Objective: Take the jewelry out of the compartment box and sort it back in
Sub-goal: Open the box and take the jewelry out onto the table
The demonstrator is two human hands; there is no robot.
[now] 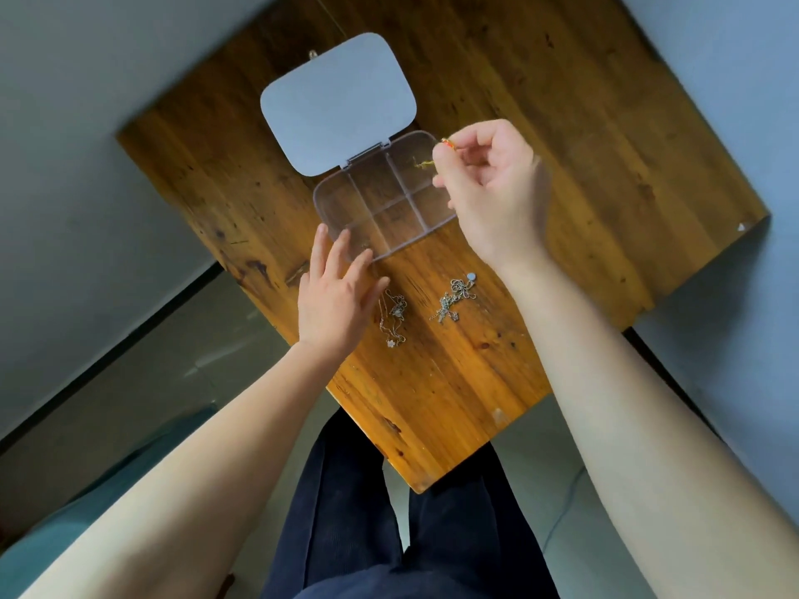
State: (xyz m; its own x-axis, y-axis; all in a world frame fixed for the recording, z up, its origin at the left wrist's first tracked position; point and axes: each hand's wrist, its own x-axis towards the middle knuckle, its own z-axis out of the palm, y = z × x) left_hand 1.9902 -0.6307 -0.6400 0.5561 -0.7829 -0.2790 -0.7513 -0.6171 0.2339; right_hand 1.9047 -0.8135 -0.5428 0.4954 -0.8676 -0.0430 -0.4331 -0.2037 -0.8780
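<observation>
A clear plastic compartment box [346, 196] lies on the wooden table [454, 382], its pale lid [337, 105] folded open behind it. My right hand [488, 192] hovers over the box's right end, pinching a thin gold chain with a red bead [447, 144]; the chain hangs toward the far right compartment. My left hand [337, 296] rests flat with fingers spread, touching the box's near left corner. Two silver necklaces lie on the table in front of the box: one [393, 317] beside my left hand, another with a round pendant [456, 298] to its right.
The table is small, with edges close on the left, right and near sides. A tiny object [312, 54] lies behind the lid. My dark trousers [389, 512] and a tiled floor show below the table's near corner.
</observation>
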